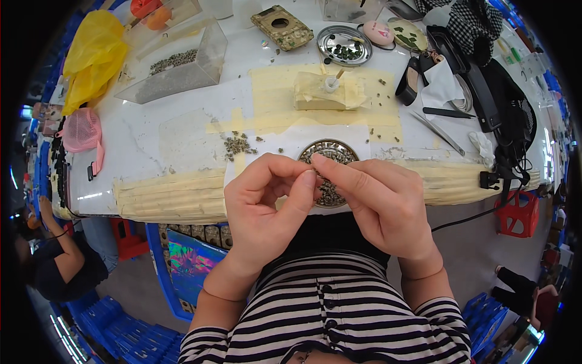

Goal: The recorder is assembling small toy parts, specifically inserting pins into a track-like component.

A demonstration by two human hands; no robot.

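Both my hands meet over a round metal dish (329, 144) at the table's near edge, which holds many small metal parts (331, 195). My left hand (267, 203) is closed in a pinch, thumb against forefinger. Its fingertips touch those of my right hand (379, 203), pinched likewise. Whatever sits between the fingertips is too small and too hidden to name. Part of the dish is covered by my fingers. Left of it, a loose heap of similar small parts (237, 144) lies on the table. Behind the dish stands a tape-covered block (330, 97) bearing a small white cup with a stick (331, 84).
A clear bin (182, 76) of small parts and a yellow bag (94, 54) stand far left. Far back are a camouflage-patterned case (282, 27) and a plate of dark pieces (344, 46). Tweezers (438, 132) and black straps (485, 91) lie right. Another person (66, 261) sits at left.
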